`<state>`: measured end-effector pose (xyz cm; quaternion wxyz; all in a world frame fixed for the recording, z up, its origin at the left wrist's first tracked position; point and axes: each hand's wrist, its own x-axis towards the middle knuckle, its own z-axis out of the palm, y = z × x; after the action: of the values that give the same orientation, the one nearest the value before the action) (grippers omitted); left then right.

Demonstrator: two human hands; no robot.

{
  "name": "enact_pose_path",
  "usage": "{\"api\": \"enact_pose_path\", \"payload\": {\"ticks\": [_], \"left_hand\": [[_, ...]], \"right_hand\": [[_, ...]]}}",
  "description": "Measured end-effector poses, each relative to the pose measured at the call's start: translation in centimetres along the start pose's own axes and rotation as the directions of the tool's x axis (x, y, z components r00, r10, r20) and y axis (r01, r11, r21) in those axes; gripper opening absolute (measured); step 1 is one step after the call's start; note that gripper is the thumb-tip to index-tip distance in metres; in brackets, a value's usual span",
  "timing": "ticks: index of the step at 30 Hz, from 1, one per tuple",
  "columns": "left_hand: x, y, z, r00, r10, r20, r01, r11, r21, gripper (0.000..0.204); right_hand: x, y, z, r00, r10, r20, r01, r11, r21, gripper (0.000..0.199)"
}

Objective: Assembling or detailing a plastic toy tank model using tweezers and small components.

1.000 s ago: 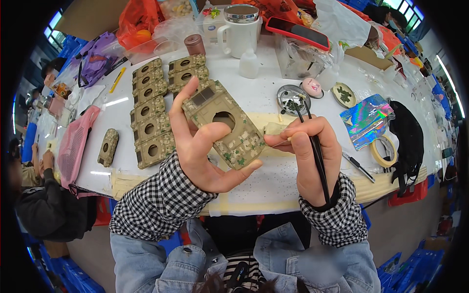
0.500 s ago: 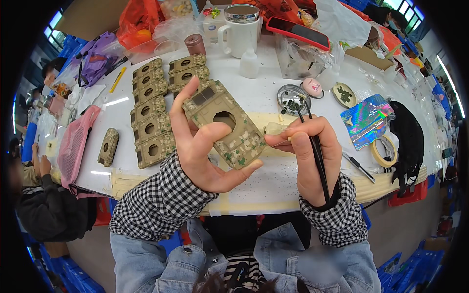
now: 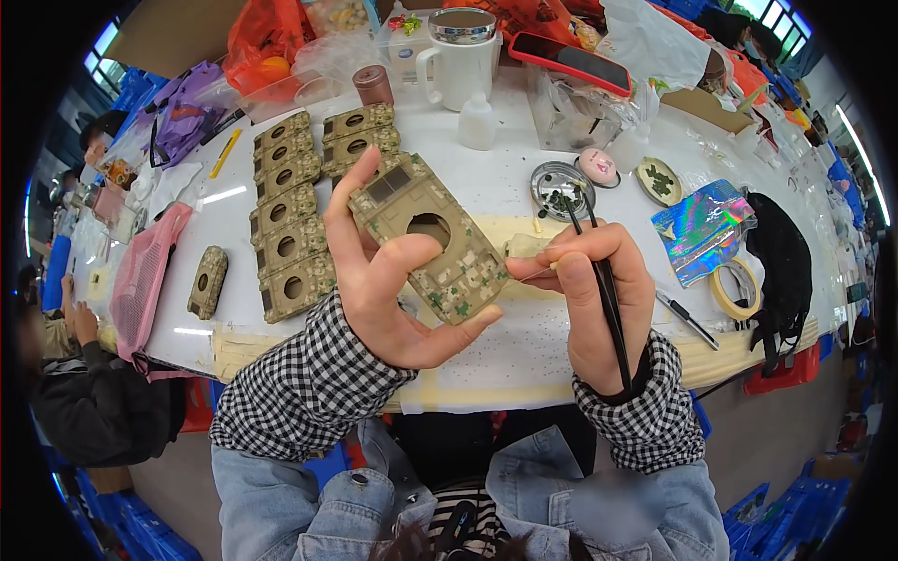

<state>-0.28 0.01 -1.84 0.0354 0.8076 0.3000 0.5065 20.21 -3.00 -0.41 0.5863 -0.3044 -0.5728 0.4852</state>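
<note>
Held up between the spread thumb and fingers of my left hand (image 3: 379, 290) is a camouflage model tank hull (image 3: 465, 260), tilted, with a round hole in its top. My right hand (image 3: 606, 280) carries black tweezers (image 3: 611, 323), their tips pointing up and away. The same hand pinches a thin stick (image 3: 535, 276), whose tip reaches the hull's lower right edge. Whether that tip touches the hull I cannot tell. Just beyond my right fingers lies a small beige piece (image 3: 524, 245) on the table.
Rows of similar hulls (image 3: 290, 243) stand at left, with a single hull (image 3: 208, 282) apart. Small dark green parts lie in a round dish (image 3: 562, 192) and a lid (image 3: 659, 181). At right are a tape roll (image 3: 734, 290) and a pen (image 3: 687, 320). A mug (image 3: 463, 65) stands behind.
</note>
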Motion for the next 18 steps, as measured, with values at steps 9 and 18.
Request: {"api": "enact_pose_path", "payload": {"ticks": [9, 18], "left_hand": [[-0.11, -0.07, 0.24, 1.0, -0.006, -0.029, 0.005, 1.0, -0.013, 0.056], [-0.08, -0.06, 0.3, 0.999, -0.004, -0.052, 0.003, 1.0, -0.018, 0.055]], "right_hand": [[0.02, 0.01, -0.02, 1.0, -0.005, 0.001, 0.005, 1.0, -0.002, 0.009], [0.01, 0.05, -0.08, 1.0, -0.008, 0.004, 0.008, 1.0, -0.009, 0.009]]}}
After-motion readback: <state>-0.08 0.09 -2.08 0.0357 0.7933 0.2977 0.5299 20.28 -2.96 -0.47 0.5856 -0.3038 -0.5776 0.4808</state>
